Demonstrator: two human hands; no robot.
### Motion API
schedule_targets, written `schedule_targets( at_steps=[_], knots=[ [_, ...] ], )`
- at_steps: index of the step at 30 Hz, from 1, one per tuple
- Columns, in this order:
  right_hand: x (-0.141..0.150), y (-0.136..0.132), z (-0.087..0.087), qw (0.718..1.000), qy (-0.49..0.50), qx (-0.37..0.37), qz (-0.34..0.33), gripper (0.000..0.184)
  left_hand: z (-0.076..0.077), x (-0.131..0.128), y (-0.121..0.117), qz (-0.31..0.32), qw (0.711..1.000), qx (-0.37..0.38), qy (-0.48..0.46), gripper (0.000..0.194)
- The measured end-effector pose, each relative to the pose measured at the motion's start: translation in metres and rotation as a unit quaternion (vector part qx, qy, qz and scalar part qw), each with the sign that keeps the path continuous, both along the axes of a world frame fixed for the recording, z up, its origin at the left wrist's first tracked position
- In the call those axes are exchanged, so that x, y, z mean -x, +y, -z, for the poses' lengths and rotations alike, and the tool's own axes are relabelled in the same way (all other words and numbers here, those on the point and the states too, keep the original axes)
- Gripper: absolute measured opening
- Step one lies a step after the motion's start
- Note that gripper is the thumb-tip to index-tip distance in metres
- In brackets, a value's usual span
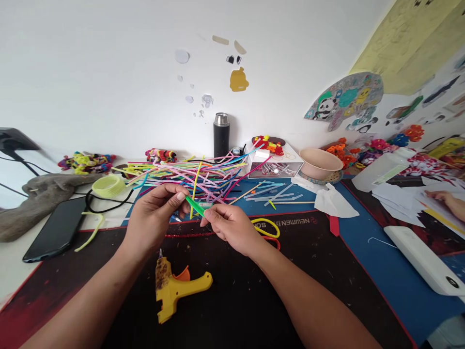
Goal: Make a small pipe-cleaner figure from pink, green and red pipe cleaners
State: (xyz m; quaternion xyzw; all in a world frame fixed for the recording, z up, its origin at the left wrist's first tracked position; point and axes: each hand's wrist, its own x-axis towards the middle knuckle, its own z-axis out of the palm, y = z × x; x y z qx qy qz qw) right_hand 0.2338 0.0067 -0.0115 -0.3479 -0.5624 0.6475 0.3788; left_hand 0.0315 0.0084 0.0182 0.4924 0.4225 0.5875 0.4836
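Both my hands are raised over the dark desk mat, pinching one short green pipe cleaner between them. My left hand grips its upper left end with thumb and fingers closed. My right hand pinches the lower right end. Just behind them lies a loose pile of colourful pipe cleaners. A yellow glue gun lies on the mat below my left hand. A red glittery stem lies flat under my hands, and yellow-handled scissors sit right of my right hand.
A black phone and grey cloth lie at the left, next to a yellow tape roll. A black flask, a clear box and a beige bowl stand at the back. Another person's hand rests on papers far right.
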Motion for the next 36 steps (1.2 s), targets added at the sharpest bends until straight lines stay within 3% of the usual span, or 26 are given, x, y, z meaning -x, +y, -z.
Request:
schedule_targets(
  at_steps=[5,10,18,29,36],
  knots=[
    [-0.001,0.001,0.0,0.991,-0.09,-0.084,0.058,0.045,-0.004,-0.002,0.0,0.018,1.0,0.017,-0.015,0.033],
    [-0.001,0.002,-0.002,0.979,-0.118,-0.137,0.098,0.04,-0.005,-0.001,0.002,0.075,0.995,0.062,0.013,0.05],
    [0.0,0.0,0.0,0.967,-0.146,-0.177,0.108,0.027,-0.004,-0.011,-0.002,0.14,0.979,0.15,0.014,0.04],
    [0.0,0.0,0.002,0.971,-0.135,-0.182,0.081,0.032,0.012,-0.009,0.001,0.118,0.985,0.124,0.033,0.03],
    [0.0,-0.001,-0.001,0.974,-0.137,-0.157,0.093,0.05,0.002,-0.002,0.008,0.039,0.991,0.113,-0.057,0.04]
  ],
)
